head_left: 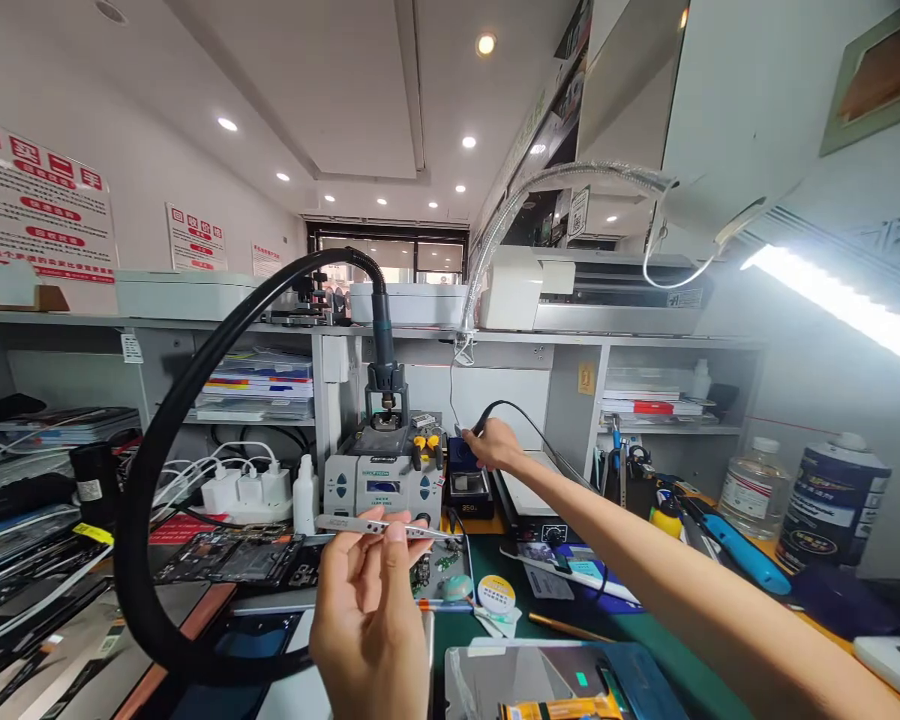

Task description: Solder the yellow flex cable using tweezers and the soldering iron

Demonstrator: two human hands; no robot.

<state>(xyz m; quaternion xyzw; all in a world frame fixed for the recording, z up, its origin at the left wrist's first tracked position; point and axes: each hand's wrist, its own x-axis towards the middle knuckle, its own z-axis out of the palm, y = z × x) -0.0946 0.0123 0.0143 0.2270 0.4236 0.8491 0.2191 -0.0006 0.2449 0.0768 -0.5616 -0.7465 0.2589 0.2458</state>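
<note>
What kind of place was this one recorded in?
Most likely an electronics repair bench: a hot-air rework station, an opened phone board, and tweezers held in the left hand.

On the counter (645, 660), the hot-air station (384, 480) stands left of the soldering station (469, 480), with the circuit board (232, 560) before it and bottles (787, 500) far right.

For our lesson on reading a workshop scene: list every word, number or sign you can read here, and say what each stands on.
"350": glowing display of the small soldering station under the right hand.
Tweezers in the left hand: engraving too small to read.
Hot-air station: front label and display blurred.
Red-and-white wall posters: characters too blurred to read.
Bottle and can labels: unreadable.
</note>
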